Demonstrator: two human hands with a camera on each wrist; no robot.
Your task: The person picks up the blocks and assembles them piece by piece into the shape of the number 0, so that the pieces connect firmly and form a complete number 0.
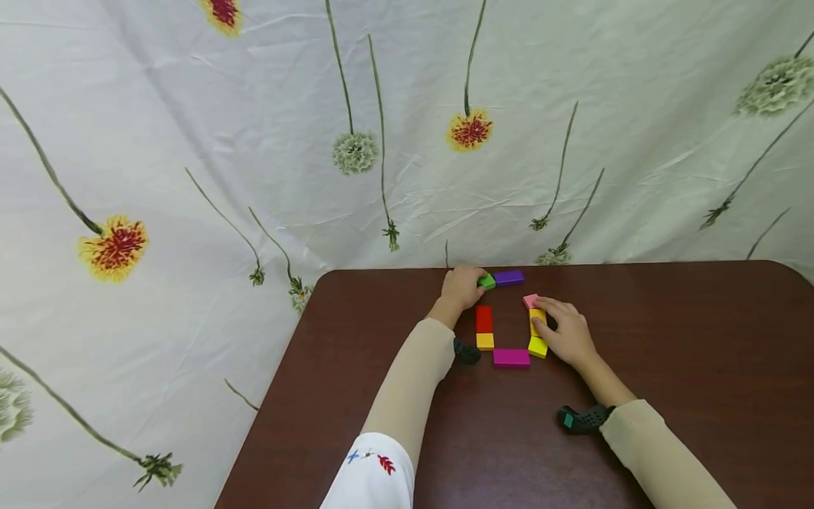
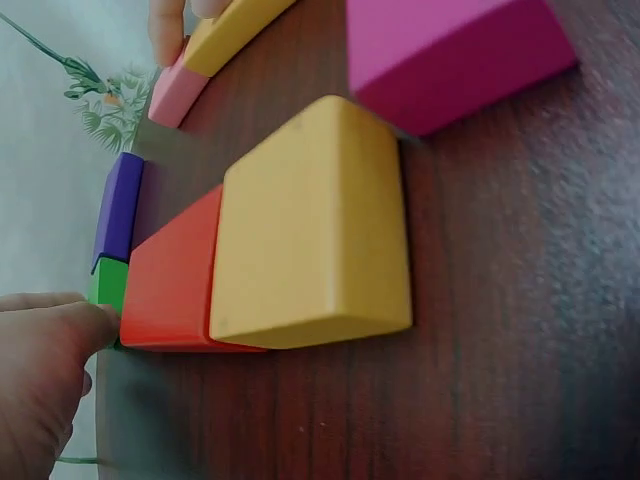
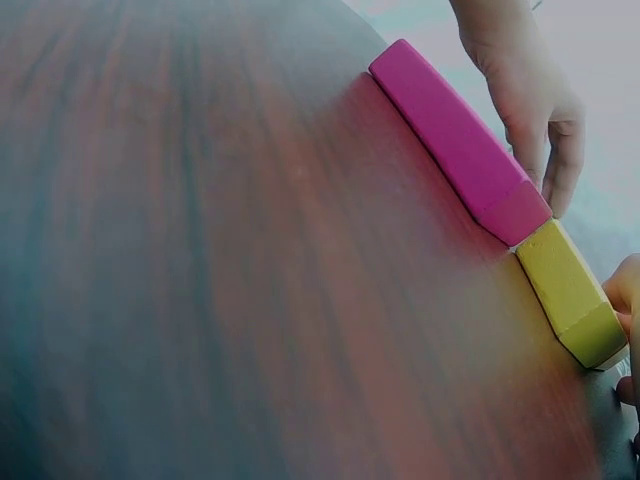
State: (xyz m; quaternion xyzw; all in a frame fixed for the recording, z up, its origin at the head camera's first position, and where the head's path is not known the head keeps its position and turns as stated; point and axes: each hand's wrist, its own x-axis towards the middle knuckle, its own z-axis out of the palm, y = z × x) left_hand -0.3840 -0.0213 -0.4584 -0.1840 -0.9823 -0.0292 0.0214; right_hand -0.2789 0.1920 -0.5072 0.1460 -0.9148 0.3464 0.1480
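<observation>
In the head view, my left hand (image 1: pixel 463 285) is at the far side of the table, its fingertips pinching the green block (image 1: pixel 487 281). The purple block (image 1: pixel 509 278) adjoins that block's right end. My right hand (image 1: pixel 568 334) has its thumb against the amber block (image 1: pixel 538 322), with a forefinger by the pink block (image 1: pixel 531 301); its other fingers are partly hidden. A yellow block (image 1: pixel 537 347) lies at the amber block's near end. Nearest my left wrist are a red block (image 2: pixel 172 275) and a light orange block (image 2: pixel 290 240), end to end. A magenta block (image 1: pixel 511 358) lies nearest me.
The blocks form a rough ring on the dark brown table (image 1: pixel 394 396), with gaps at some corners. Behind the far edge hangs a pale cloth (image 1: pixel 286 106) printed with flowers. Dark bands (image 1: pixel 584 419) sit at both wrists.
</observation>
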